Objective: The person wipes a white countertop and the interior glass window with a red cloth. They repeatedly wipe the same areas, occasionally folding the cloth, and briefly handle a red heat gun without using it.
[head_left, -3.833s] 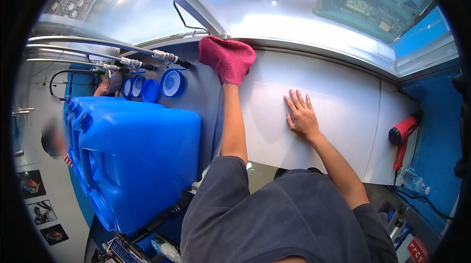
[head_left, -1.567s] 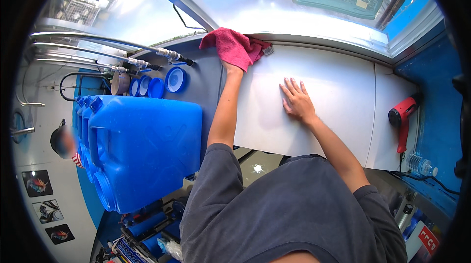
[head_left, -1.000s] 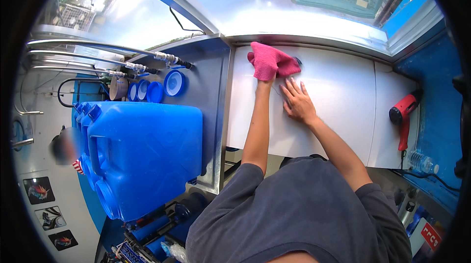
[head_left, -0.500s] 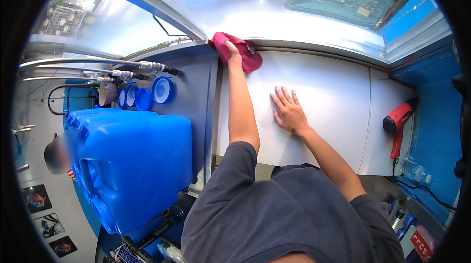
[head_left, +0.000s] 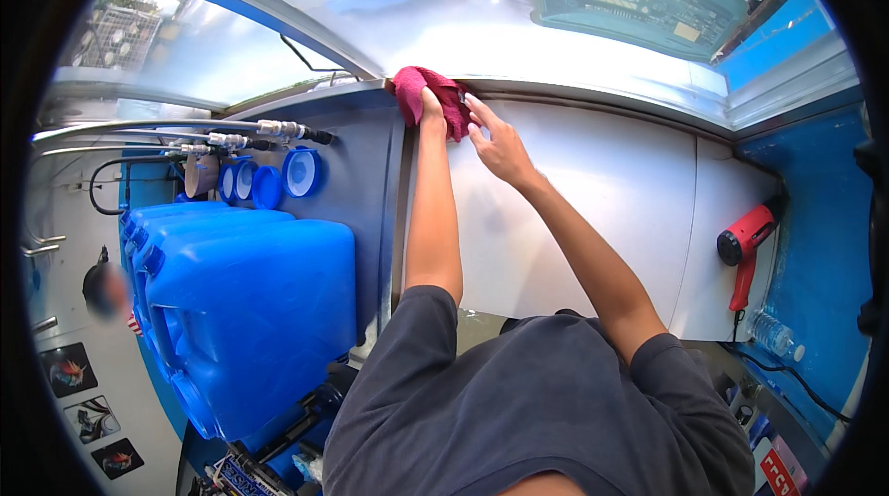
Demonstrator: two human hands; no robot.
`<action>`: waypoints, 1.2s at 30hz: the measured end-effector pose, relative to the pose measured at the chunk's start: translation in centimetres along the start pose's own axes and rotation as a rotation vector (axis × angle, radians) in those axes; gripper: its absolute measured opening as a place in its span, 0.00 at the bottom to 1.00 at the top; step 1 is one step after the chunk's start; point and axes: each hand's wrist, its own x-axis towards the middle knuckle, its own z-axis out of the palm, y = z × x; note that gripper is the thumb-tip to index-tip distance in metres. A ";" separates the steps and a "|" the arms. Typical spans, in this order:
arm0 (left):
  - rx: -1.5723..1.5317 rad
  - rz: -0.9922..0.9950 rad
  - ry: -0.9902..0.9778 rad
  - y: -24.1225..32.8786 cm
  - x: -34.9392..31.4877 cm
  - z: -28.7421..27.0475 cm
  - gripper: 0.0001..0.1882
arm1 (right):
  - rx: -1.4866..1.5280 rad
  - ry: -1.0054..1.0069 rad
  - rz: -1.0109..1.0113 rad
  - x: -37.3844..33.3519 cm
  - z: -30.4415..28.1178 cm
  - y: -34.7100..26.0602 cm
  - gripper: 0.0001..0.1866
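A crumpled dark-red cloth (head_left: 448,114) lies at the far left corner of the white countertop (head_left: 565,190), against the window ledge. My left hand (head_left: 431,109) grips it, thumb on top and the other fingers mostly hidden in its folds. Close beside the cloth's right edge is my right hand (head_left: 500,144). Its fingers stretch toward the cloth, thumb apart, and nothing is held in it. Whether the fingertips touch the cloth I cannot tell.
Several blue jugs (head_left: 259,301) stand left, with round blue lids (head_left: 302,172) and metal-tipped hoses (head_left: 287,129) behind them. A red hair dryer (head_left: 746,246) lies at the right end, near a clear plastic bottle (head_left: 776,334). A window ledge (head_left: 593,105) borders the back. Another person (head_left: 109,290) is far left.
My right hand has lifted off the countertop and moved left and away from me, up to the cloth. My left hand and the cloth have shifted slightly left.
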 end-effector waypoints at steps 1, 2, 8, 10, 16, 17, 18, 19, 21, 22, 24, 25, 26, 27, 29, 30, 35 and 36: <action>-0.014 -0.008 -0.007 -0.1 -0.2 -0.1 0.26 | -0.002 -0.028 0.034 0.7 0.2 -0.3 0.28; -0.027 -0.014 0.004 -0.2 -0.2 -0.3 0.26 | -0.021 -0.048 0.056 1.1 0.3 -0.4 0.27; -0.126 -0.058 0.169 0.0 -0.7 1.3 0.26 | -0.338 -0.052 -0.114 -0.8 -2.1 3.1 0.27; -0.160 -0.066 0.247 0.4 -1.2 2.2 0.26 | -0.518 -0.089 -0.033 -1.6 -4.1 5.2 0.27; -0.259 -0.091 0.386 1.0 -2.7 4.3 0.27 | -0.822 0.017 -0.280 -3.5 -9.2 8.2 0.27; -0.282 -0.098 0.399 0.9 -2.6 4.2 0.27 | -0.830 -0.007 -0.267 -3.6 -9.5 8.2 0.27; -0.302 -0.108 0.414 0.8 -2.4 4.1 0.27 | -0.834 -0.009 -0.273 -3.7 -9.6 8.2 0.27; -0.319 -0.116 0.433 0.7 -2.1 3.8 0.27 | -0.841 -0.010 -0.298 -3.7 -9.6 8.0 0.28; -0.362 -0.143 0.476 0.5 -1.4 3.0 0.28 | -0.827 -0.011 -0.270 -3.8 -9.5 7.8 0.28; -0.382 -0.154 0.502 0.4 -0.8 2.7 0.28 | -0.828 -0.009 -0.258 -3.8 -9.5 7.7 0.28; -0.430 -0.173 0.569 0.3 0.3 2.3 0.28 | -0.814 -0.014 -0.249 -3.8 -9.5 7.6 0.29; -0.458 -0.188 0.598 0.3 0.9 2.3 0.28 | -0.814 -0.011 -0.237 -3.7 -9.5 7.5 0.29; -0.480 -0.203 0.633 0.3 1.6 2.5 0.28 | -0.820 -0.014 -0.241 -3.7 -9.6 7.5 0.29; -0.512 -0.223 0.662 0.1 2.0 2.6 0.28 | -0.834 -0.013 -0.243 -3.7 -9.6 7.6 0.28; -0.565 -0.260 0.688 -0.1 3.0 3.7 0.29 | -0.846 -0.015 -0.240 -3.7 -9.6 7.7 0.28; -0.603 -0.281 0.675 -0.1 3.3 4.3 0.29 | -0.844 -0.013 -0.235 -3.7 -9.5 7.7 0.28; -0.683 -0.287 0.584 0.0 1.0 7.7 0.18 | -0.862 -0.003 -0.212 -3.3 -8.8 7.9 0.29; -0.613 -0.195 0.522 0.3 0.1 8.6 0.17 | -0.856 0.009 -0.221 -3.2 -8.7 7.9 0.28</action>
